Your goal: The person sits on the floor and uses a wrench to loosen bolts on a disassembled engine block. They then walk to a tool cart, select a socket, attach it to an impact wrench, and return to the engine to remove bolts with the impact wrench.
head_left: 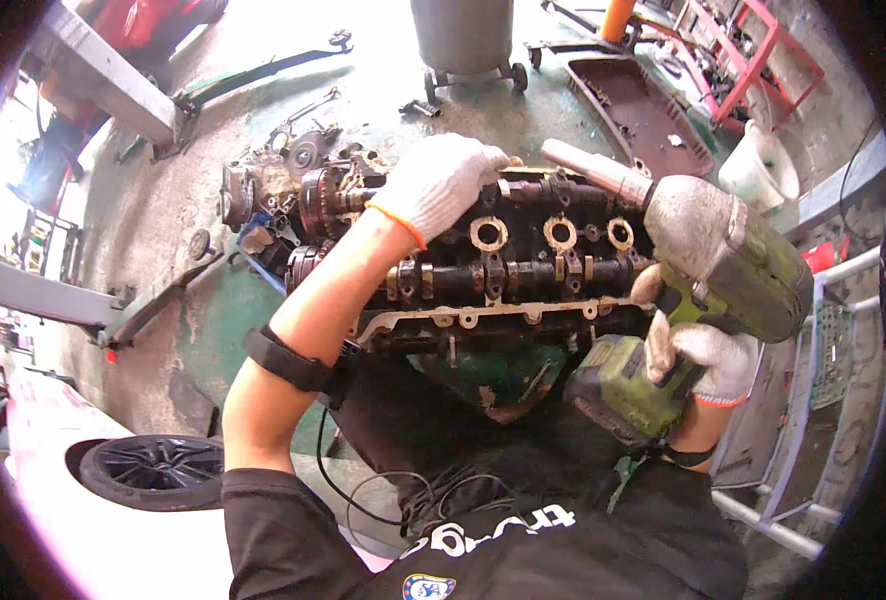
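Note:
A dirty engine cylinder head point(533, 277) lies in front of me, with two dark camshafts and round, pale-rimmed openings between them. Sprockets point(318, 203) sit at its left end. My left hand point(441, 185), in a white knit glove, reaches over to its far edge with fingers curled; what the fingertips hold, if anything, is hidden. In my right hand point(715, 362), also gloved, is a green cordless impact wrench point(748, 255), gripped by the handle. Its long socket point(598, 168) points up and left, over the far right part of the cylinder head.
Greasy engine parts point(263, 190) cluster at the left. Beyond stand a grey wheeled bin point(463, 35), a brown drip tray point(623, 100) and a white bucket point(760, 170). Lift arms point(153, 310) cross the floor at left, near a car wheel point(158, 470). Shelving point(813, 400) borders the right.

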### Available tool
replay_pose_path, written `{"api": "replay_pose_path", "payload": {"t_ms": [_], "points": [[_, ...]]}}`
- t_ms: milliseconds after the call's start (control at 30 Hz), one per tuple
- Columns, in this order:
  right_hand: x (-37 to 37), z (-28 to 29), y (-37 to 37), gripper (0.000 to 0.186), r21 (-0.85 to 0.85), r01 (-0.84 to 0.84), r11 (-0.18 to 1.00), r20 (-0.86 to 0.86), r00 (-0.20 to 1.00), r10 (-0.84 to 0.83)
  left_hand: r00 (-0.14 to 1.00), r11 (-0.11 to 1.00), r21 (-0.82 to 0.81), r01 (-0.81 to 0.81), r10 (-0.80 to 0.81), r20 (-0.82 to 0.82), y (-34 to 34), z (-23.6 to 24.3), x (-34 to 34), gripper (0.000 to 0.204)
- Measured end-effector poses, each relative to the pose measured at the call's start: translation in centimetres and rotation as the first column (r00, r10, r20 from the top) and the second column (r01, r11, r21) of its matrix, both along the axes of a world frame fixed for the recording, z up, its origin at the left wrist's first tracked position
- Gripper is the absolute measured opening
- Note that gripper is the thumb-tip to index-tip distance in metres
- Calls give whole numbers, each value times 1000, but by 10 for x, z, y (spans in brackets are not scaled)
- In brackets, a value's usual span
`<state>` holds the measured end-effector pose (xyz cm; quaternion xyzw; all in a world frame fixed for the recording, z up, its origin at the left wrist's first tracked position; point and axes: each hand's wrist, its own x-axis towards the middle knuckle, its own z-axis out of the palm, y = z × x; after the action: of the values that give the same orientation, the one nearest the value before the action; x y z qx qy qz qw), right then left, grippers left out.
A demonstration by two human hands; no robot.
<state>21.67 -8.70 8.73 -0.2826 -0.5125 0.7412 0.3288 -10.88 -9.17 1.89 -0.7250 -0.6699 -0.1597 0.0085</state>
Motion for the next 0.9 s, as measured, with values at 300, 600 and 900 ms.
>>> {"api": "replay_pose_path", "payload": {"t_ms": [300,600,900], "points": [[18,-65,4,52,-106,-37,994,-150,988,21,860,988,-78,130,-152,-486,9,15,10,24],[54,-48,37,39,-260,-501,825,-420,828,371,213,939,29,-341,47,976,-28,94,17,31],[0,-44,-10,54,-169,-39,985,-155,988,13,-465,821,-281,-498,21,885,-94,55,-24,15]]}}
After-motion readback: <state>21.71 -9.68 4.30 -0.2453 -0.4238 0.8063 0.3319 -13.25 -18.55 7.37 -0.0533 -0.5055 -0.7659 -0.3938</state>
